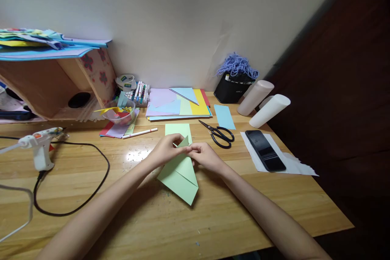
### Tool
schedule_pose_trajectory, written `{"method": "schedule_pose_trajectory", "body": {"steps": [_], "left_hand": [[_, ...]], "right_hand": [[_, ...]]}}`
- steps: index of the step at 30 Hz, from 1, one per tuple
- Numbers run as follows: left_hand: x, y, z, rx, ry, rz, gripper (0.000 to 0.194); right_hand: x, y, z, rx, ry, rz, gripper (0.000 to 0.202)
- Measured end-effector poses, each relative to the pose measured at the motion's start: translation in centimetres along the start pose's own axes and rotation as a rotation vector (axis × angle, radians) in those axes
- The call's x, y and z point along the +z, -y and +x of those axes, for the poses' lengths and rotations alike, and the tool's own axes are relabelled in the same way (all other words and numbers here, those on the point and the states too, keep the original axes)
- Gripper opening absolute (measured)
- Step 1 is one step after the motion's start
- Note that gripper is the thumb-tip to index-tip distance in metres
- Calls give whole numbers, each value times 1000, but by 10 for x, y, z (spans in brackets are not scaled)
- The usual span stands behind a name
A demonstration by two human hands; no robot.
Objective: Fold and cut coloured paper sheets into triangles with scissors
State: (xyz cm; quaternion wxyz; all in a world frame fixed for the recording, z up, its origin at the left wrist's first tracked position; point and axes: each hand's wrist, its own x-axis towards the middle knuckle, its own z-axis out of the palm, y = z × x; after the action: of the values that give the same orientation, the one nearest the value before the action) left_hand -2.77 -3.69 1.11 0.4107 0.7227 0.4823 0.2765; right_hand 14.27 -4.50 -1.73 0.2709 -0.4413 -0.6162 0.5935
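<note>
A folded sheet of light green paper [179,174] is held tilted above the table, its lower point facing me. My left hand [169,148] grips its upper left part, thumb reaching across toward the right. At the upper right edge, my right hand [203,154] pinches the paper, its fingertips meeting the left thumb. Some of the right fingers are hidden behind the sheet. Beyond the hands lies a flat light green piece of paper [178,128]. Black-handled scissors [217,133] rest to the right of it, with their blades pointing away to the left.
A white glue gun [42,146] with a looping black cable is at left. A white marker [140,133] lies near a clear bowl [118,115] of scraps. Coloured paper [198,103] is stacked behind. At right are a phone [265,150] and two white rolls [269,110].
</note>
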Motion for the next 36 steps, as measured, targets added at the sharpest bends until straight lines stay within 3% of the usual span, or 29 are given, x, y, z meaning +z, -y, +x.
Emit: {"method": "schedule_pose_trajectory", "body": {"steps": [4,8,11,15,19,22,27,33,36], "left_hand": [[4,3,16,33,-99,7,37],[-4,16,21,-44,-268,-124,36],[-14,26,20,-85,-309,-179,35],[-27,32,18,-144,-242,-119,32],[-35,29,13,-211,70,-75,26],[-33,23,8,-151,242,-16,27],[-30,21,5,-99,179,122,29],[-31,31,8,-174,158,253,25],[-30,23,4,-244,143,397,21]], "right_hand": [[0,4,2,30,-12,13,24],[-3,-3,2,-1,-107,-46,24],[-5,-9,3,-48,-142,-84,21],[-10,-12,3,-63,-188,-73,21],[-13,-12,2,-87,-286,-87,23],[-10,-12,1,-108,-239,-111,22],[-8,-14,1,-105,-215,-118,22],[-17,-25,4,-119,-300,-259,22],[-18,-24,7,-150,-374,-379,21]]}}
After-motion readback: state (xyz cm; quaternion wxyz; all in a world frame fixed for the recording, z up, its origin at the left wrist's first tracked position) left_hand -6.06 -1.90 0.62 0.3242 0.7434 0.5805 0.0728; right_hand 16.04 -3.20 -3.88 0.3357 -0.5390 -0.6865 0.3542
